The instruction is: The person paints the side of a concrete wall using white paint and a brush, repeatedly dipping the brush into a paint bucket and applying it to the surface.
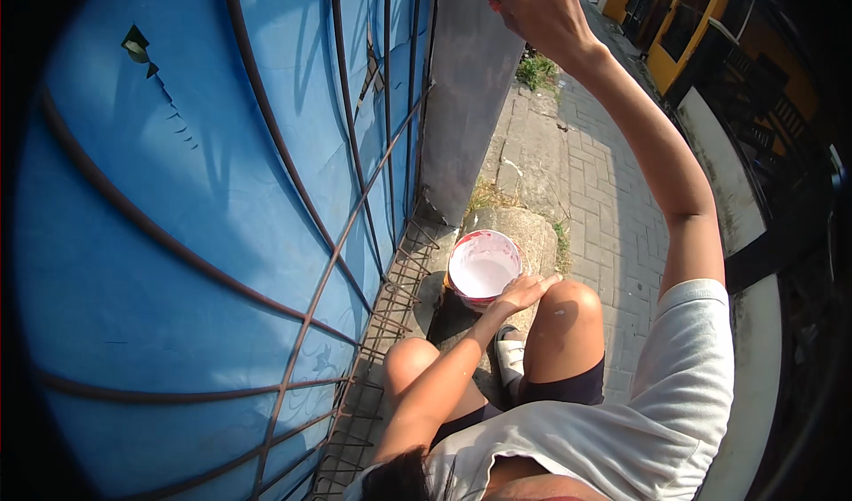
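My right hand [537,8] is raised at the top of the view, in front of the grey pillar [466,93]. Its fingers are bent inward, partly cut off by the frame's edge. A small red-orange bit shows beside them, but what they hold I cannot make out. Low in the middle, my left hand [528,292] lies with fingers stretched out between the bucket and my right knee [571,310], holding nothing. Just beyond it stands a round bucket [459,251] with a red and white rim. Inside is pale, whitish paint [484,275], some smeared up the wall.
On the left, rusty metal bars [282,159] run in front of a torn blue sheet [169,261]. Bent wire bars [390,301] jut out at its foot. A paved lane [612,208] lies to the right, with a low white wall [723,159] and a yellow building front [666,57] beyond.
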`<state>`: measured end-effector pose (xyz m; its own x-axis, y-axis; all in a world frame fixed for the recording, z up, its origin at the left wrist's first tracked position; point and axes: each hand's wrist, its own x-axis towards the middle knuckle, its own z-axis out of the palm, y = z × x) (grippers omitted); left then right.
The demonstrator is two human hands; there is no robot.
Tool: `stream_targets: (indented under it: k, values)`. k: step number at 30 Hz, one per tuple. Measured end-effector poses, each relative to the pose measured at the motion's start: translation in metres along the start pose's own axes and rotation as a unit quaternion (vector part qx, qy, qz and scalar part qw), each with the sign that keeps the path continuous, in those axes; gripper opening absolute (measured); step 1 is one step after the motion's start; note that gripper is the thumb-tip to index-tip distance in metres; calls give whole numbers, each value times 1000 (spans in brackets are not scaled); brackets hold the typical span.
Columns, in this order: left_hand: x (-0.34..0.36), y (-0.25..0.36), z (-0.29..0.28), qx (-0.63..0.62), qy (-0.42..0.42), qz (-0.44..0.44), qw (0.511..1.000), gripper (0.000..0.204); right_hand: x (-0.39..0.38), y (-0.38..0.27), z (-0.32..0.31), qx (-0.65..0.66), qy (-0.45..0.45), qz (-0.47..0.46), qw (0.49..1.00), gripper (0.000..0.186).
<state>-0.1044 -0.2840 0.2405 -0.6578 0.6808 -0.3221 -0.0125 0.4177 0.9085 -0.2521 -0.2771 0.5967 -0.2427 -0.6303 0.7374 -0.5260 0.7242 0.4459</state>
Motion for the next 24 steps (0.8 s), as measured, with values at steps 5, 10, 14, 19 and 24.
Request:
stream_targets:
  k: [5,10,14,19,24]
  values:
    - [-15,6,-5,-10,7,42,999,62,-81,-42,64,-20,-33,-133,990,29]
    - [-13,6,-3,26,22,32,999,66,-194,-119,105,114,-248,-158,949,24]
    - [-1,1,-2,60,-10,-5,998,65,-216,-132,122,266,-369,-72,888,15]
    - [0,-3,2,25,0,21,999,68,-160,-87,124,366,-256,55,893,13]
    - [-11,4,-5,0,-4,22,1000,67,-83,-38,68,287,-83,127,946,20]
